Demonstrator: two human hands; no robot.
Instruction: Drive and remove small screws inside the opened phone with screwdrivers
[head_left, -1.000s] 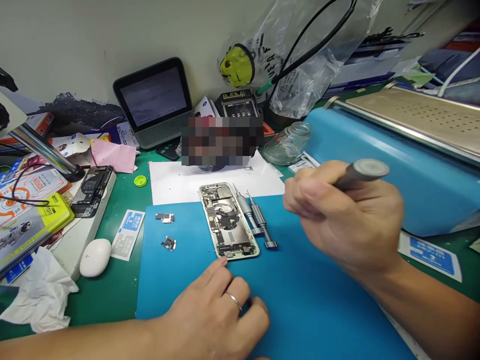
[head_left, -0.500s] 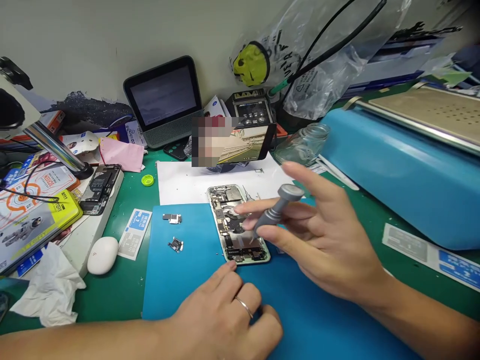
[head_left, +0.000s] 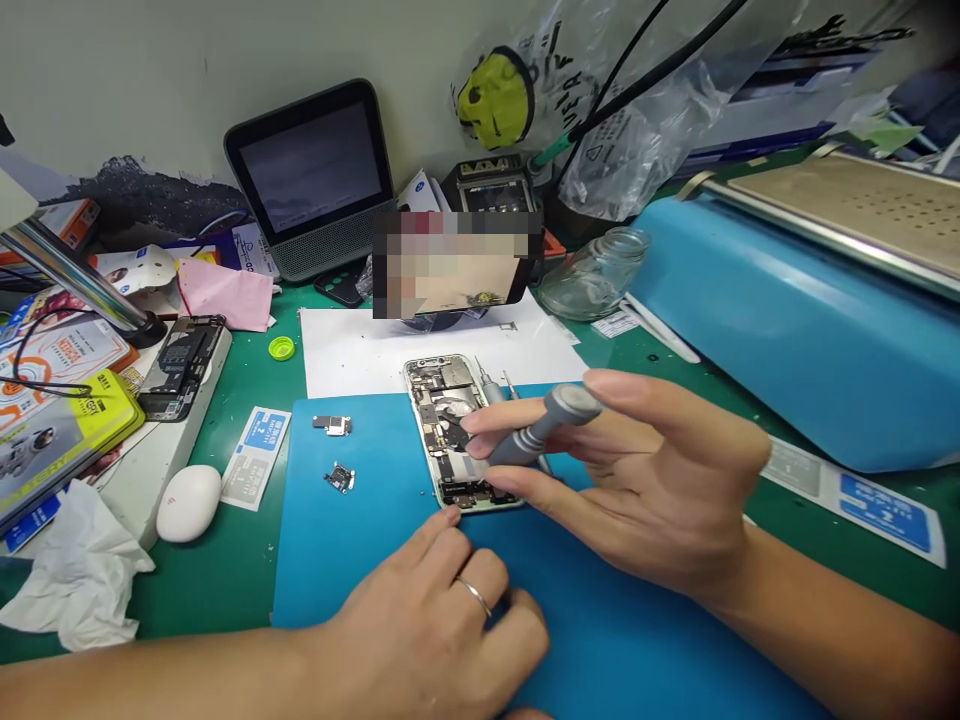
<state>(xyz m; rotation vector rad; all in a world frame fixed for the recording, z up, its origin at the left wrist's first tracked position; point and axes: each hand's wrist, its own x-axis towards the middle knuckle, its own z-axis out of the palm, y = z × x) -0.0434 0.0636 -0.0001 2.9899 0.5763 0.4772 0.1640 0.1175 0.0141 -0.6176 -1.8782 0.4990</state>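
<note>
An opened phone with its insides bared lies on a blue mat. My right hand pinches a grey screwdriver, index finger on its cap, tip down on the phone's lower half. My left hand, a ring on one finger, rests on the mat with fingers curled and one fingertip against the phone's bottom edge. Two small loose parts lie on the mat to the left. Two more screwdrivers lie beside the phone, mostly hidden behind my right hand.
A white sheet lies behind the mat, with a glass jar and a small screen further back. A blue machine fills the right. At the left are another opened phone, a white mouse and crumpled tissue.
My right hand swung in from the right with the screwdriver, turned it tip-down and lowered it onto the phone. My left hand stayed by the phone's bottom edge.
</note>
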